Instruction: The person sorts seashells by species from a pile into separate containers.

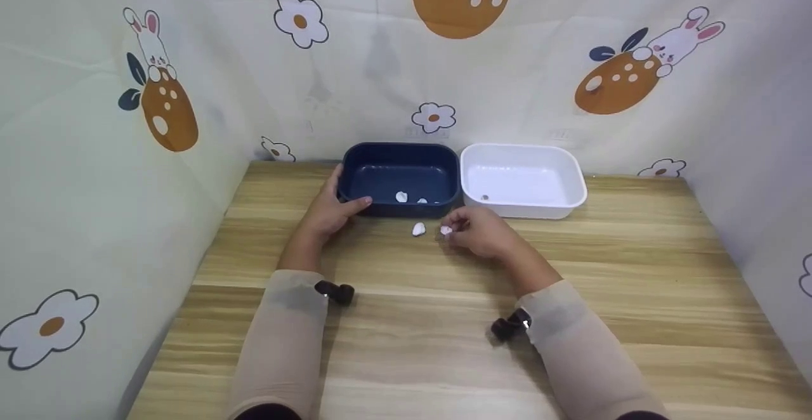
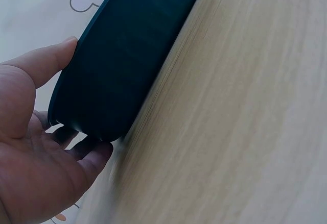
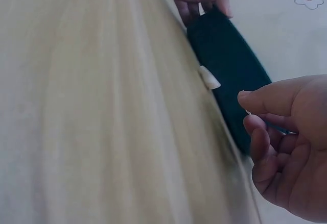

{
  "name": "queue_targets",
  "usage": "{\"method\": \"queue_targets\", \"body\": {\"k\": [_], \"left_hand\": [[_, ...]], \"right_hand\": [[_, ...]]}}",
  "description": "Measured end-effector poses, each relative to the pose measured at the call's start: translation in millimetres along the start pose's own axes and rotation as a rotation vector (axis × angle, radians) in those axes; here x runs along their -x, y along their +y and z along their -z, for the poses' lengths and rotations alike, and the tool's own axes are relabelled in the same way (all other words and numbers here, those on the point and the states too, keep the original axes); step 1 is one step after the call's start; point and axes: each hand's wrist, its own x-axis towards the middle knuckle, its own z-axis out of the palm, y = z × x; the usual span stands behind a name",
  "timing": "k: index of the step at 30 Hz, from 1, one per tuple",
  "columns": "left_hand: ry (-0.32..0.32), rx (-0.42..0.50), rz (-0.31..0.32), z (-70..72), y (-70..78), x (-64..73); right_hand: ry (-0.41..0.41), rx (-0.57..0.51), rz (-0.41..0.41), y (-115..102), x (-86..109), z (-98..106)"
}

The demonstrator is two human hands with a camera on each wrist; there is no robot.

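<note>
My left hand (image 1: 328, 212) grips the left end of a dark blue tub (image 1: 412, 209), its thumb over the front rim and its fingers round the end wall. Just in front of the tub's right corner, my right hand (image 1: 485, 232) pinches a small white shell-like piece (image 1: 446, 230) between thumb and fingertips. Only a thin edge of that piece shows in the right wrist view. Another white piece (image 1: 419, 229) lies on the table before the dark tub. Inside the tub sit a white piece (image 1: 401, 196) and a second bit (image 1: 423, 201), partly hidden by the front wall.
A white tub (image 1: 524, 211) stands right beside the dark one, with a small brownish thing (image 1: 484, 197) in it. Both tubs are at the back of the wood-grain table (image 1: 419, 356), near a patterned cloth wall (image 1: 355, 84).
</note>
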Motion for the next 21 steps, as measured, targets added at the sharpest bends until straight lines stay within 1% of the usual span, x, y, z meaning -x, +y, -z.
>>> {"method": "queue_targets", "body": {"k": [5, 9, 16, 21], "left_hand": [[0.001, -0.007, 0.004, 0.3, -0.9, -0.9], [0.001, 0.003, 0.009, 0.7, -1.0, -0.8], [-0.002, 0.013, 0.010, 0.6, -0.1, -0.1], [-0.002, 0.005, 0.002, 0.8, 1.0, -0.2]], "right_hand": [[0.038, -0.023, -0.038, -12, 5.7, 10], [0.070, -0.011, -0.032, -16, 7.8, 17], [0.129, -0.066, -0.052, -10, 10.1, 37], [0.174, -0.062, -0.070, -1, 11.8, 56]]}}
